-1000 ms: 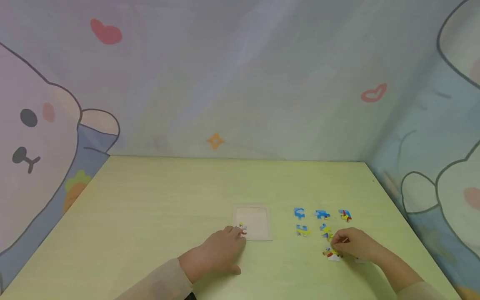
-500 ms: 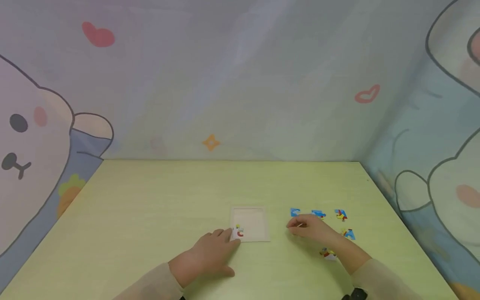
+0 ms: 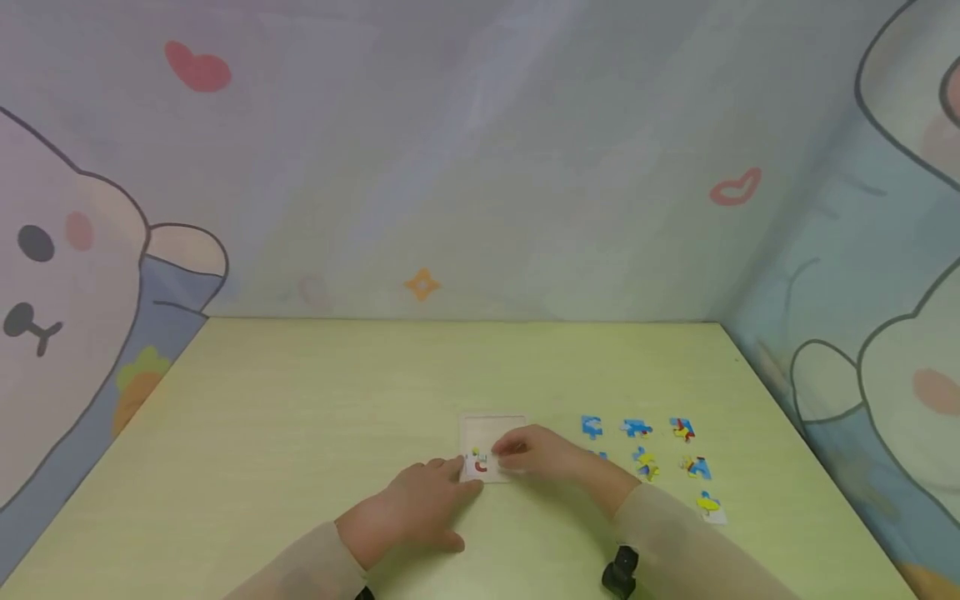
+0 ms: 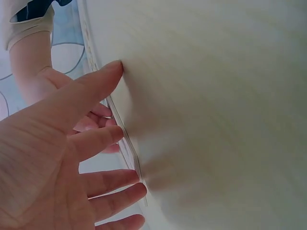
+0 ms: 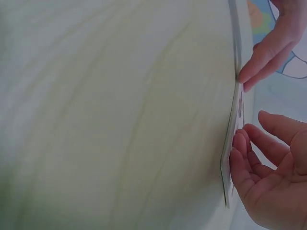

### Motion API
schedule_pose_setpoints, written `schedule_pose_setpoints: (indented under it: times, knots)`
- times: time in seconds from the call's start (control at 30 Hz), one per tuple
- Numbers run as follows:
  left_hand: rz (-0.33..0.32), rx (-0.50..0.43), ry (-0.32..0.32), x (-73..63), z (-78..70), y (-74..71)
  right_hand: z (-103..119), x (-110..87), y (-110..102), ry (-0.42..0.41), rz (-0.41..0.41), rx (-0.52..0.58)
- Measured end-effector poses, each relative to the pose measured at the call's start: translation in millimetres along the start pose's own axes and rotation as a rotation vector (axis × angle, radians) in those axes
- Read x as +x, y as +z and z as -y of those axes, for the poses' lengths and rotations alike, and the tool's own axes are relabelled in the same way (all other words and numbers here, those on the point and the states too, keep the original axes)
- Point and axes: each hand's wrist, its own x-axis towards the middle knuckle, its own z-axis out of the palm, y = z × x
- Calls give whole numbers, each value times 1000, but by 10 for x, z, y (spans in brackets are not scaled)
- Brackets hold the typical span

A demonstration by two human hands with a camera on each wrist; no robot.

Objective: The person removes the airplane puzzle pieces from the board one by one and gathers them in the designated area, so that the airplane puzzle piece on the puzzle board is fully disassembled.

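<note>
A square, light-coloured puzzle tray (image 3: 480, 423) lies mid-table in the head view. One puzzle piece (image 3: 480, 461), white with red and yellow, sits in its near left corner. My left hand (image 3: 416, 508) touches the tray's left edge, fingers loosely spread; the left wrist view shows the same hand (image 4: 62, 148) with thumb well apart. Over the tray, my right hand (image 3: 543, 457) bends its fingertips close together beside that piece. In the right wrist view these curled fingers (image 5: 244, 158) reach the tray rim. Whether a piece is between them is hidden.
Right of the tray lie several loose puzzle pieces, among them a blue one (image 3: 592, 427), a red and blue one (image 3: 682, 429) and a yellow one (image 3: 709, 505). My right forearm partly covers another blue piece (image 3: 600, 454). A cloth wall (image 3: 480, 167) stands behind the table.
My right hand has travelled left from the loose pieces to the tray. A red and white piece seen near the forearm earlier is out of sight now. My left hand stays at the tray's edge.
</note>
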Motion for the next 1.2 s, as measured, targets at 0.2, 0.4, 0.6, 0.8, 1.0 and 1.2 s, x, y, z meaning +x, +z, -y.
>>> schedule_pose_setpoints:
  times: [0.2,0.4,0.6,0.8,1.0,1.2]
  knots:
    - [3,15,-8,27,-16,1,26,51,66,-33,47,-107]
    - [2,11,-9,40,-21,12,26,84,111,-59,61,-149]
    - [2,19,-7,53,-22,1,66,123,130,-72,49,-155]
    - [5,25,3,45,-16,-15,108,163,169,-35,-25,-85]
    - [0,27,2,41,-17,-5,123,218,199,-2,-100,-9]
    - [-3,34,5,44,-13,28,67,266,209,26,-135,40]
